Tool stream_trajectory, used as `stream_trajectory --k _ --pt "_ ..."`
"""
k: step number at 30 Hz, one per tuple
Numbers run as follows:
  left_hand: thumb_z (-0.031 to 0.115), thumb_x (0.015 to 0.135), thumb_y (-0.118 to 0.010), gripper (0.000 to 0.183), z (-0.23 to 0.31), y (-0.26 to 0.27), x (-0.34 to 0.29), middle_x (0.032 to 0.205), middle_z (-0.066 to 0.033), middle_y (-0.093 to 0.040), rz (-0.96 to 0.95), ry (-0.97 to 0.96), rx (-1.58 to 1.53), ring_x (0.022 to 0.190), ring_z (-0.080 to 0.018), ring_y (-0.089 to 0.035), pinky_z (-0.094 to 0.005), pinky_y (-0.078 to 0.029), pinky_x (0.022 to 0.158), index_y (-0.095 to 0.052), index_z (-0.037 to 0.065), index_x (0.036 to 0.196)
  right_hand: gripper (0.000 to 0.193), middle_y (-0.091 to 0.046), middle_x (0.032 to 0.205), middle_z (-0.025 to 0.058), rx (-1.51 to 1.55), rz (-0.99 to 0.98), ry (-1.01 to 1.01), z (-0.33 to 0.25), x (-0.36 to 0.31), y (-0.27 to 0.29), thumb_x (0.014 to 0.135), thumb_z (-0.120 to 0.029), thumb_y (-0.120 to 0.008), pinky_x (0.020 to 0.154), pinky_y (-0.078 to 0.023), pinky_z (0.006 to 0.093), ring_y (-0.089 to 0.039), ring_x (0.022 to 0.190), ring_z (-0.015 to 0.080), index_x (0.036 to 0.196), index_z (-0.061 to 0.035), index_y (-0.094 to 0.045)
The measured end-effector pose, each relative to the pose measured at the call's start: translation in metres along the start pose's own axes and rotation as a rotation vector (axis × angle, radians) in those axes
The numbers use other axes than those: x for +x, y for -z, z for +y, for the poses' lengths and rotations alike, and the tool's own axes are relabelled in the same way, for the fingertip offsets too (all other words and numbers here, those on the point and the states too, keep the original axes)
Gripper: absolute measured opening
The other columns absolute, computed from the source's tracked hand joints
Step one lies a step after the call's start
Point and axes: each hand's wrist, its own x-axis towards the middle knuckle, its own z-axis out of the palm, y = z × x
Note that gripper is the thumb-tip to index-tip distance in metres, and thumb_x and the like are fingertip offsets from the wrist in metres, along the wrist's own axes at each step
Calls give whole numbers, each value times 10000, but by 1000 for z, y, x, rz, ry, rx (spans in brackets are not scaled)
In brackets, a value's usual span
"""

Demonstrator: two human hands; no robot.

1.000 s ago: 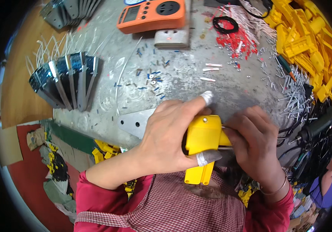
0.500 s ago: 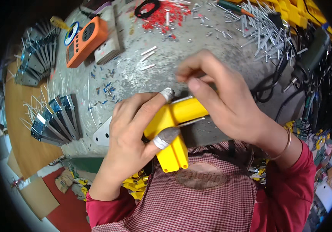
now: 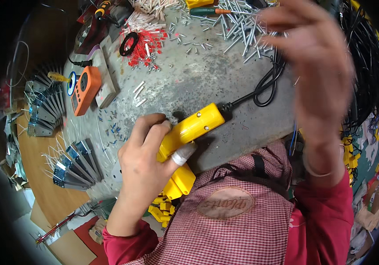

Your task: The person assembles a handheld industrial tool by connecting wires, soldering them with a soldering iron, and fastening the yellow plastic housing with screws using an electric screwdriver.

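Observation:
My left hand point(image 3: 142, 161) is wrapped round a yellow plastic tool housing point(image 3: 195, 129), its thumb bound in white tape. Two screws show on the housing's handle, which points up and to the right. From the handle's end runs a black power cord point(image 3: 249, 95), looped on the worktop. The two-pronged end of the housing hangs below my thumb, over the apron. Smeared by motion, my right hand point(image 3: 319, 70) is raised at the upper right, away from the housing, near a pile of long screws point(image 3: 244, 37). Its fingers are too blurred to show whether they hold anything.
A green-handled screwdriver point(image 3: 205, 11) lies by the long screws. Red-tipped parts point(image 3: 145, 46) and a black coil point(image 3: 129, 43) are at the back. An orange meter point(image 3: 86, 90) and wired metal plates point(image 3: 77, 165) stand left. Black cables point(image 3: 366, 57) bunch at the far right.
My right hand has gone from beside the housing up and to the right. The housing's handle now shows its screws and cord. The view has shifted, bringing in more of the worktop's back.

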Motion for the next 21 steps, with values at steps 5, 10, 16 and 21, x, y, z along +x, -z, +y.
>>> stream_trajectory --k 5,10,16,21 --pt "386 687 -801 496 4 -2 11 1108 -163 -604 -44 45 -46 881 -356 -633 -406 -523 730 -569 16 923 440 -620 1044 47 -72 292 -716 60 -36 63 942 -215 -586 784 -455 219 -565 874 81 1317 1 -505" --pt "316 723 -770 440 2 -3 17 1092 -159 -579 -80 65 -78 925 -366 -601 -449 -504 750 -556 24 973 764 -501 864 6 -526 241 -730 49 -4 45 778 -412 -776 621 -428 243 -466 669 102 1384 -73 -460" --pt "273 676 -778 456 12 7 17 981 -143 -571 -197 60 -28 929 -348 -566 -448 -479 764 -540 17 967 920 -615 1072 234 -624 -34 -970 40 -1 36 762 -507 -717 819 -490 496 -641 897 431 1489 -192 -248" --pt "287 642 -787 458 11 4 13 938 -148 -556 -173 79 -36 894 -356 -554 -453 -474 745 -519 20 900 921 -610 1083 227 -496 148 -946 41 -4 29 774 -311 -711 836 -485 484 -627 924 423 1500 -140 -172"
